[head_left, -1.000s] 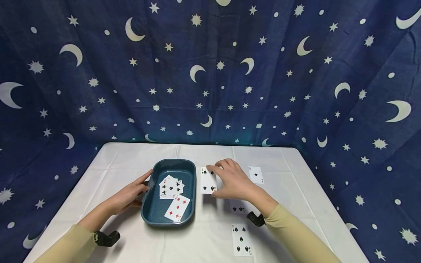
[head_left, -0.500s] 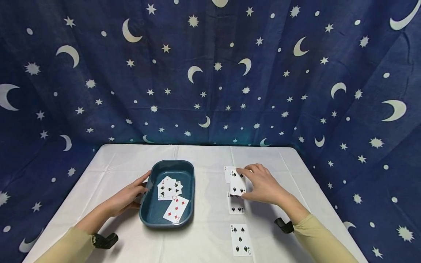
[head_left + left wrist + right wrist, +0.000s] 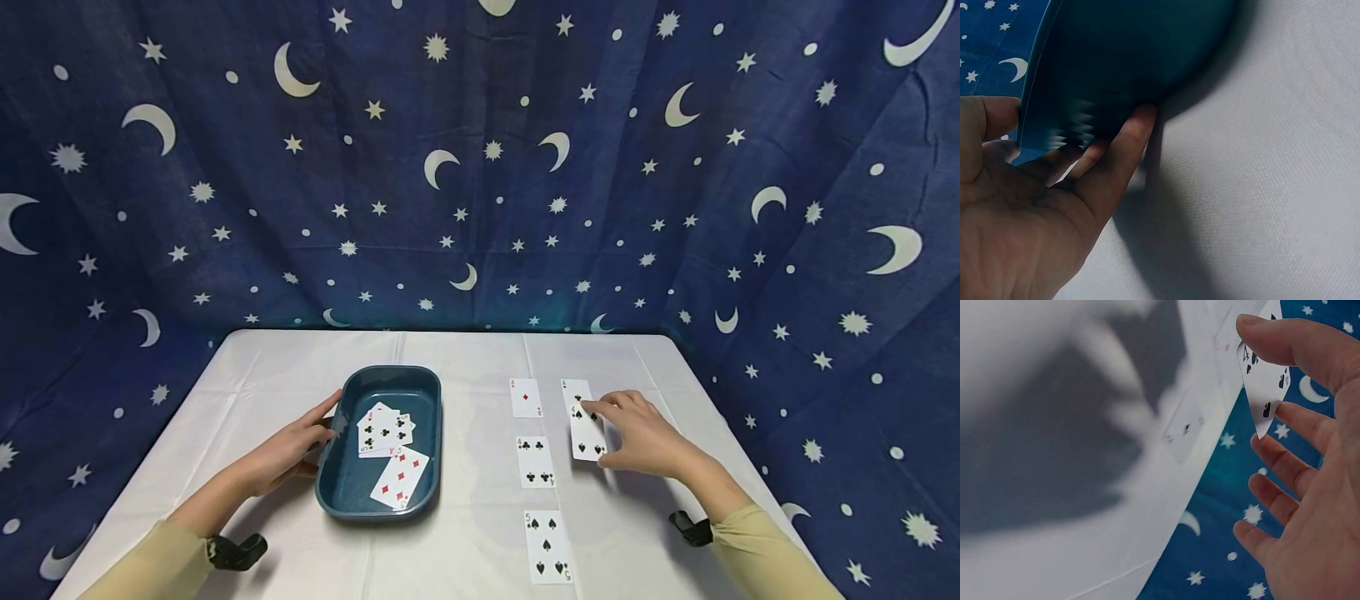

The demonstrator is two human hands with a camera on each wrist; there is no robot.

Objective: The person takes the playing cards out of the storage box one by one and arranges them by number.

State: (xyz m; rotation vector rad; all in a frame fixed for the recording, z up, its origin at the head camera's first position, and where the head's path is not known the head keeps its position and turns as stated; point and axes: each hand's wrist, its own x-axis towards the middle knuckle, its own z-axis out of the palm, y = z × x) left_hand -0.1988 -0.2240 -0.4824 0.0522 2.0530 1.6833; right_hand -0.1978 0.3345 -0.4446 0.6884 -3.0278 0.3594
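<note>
My right hand (image 3: pixel 647 435) pinches a four of spades playing card (image 3: pixel 588 435) between thumb and fingers. In the head view the card overlaps the near part of an ace with a black pip (image 3: pixel 574 387). From the right wrist, the four of spades (image 3: pixel 1267 381) shows tilted, its shadow falling on the white cloth. My left hand (image 3: pixel 291 448) rests against the left side of a dark teal tray (image 3: pixel 325 492), fingertips on its outer wall and rim. Inside the tray lie a five of clubs (image 3: pixel 390 432), a five of diamonds (image 3: pixel 401 477) and cards mostly hidden beneath.
Left of the held card, an ace of diamonds (image 3: pixel 527 405), a four of clubs (image 3: pixel 535 462) and a five of spades (image 3: pixel 547 546) lie face up in a column on the white-covered table (image 3: pixel 465 533). A blue star-and-moon curtain (image 3: pixel 495 175) surrounds the table's back and sides.
My right hand has carried the four of spades rightward, from beside the tray, past the ace of diamonds, to the black ace. The left hand stays at the tray.
</note>
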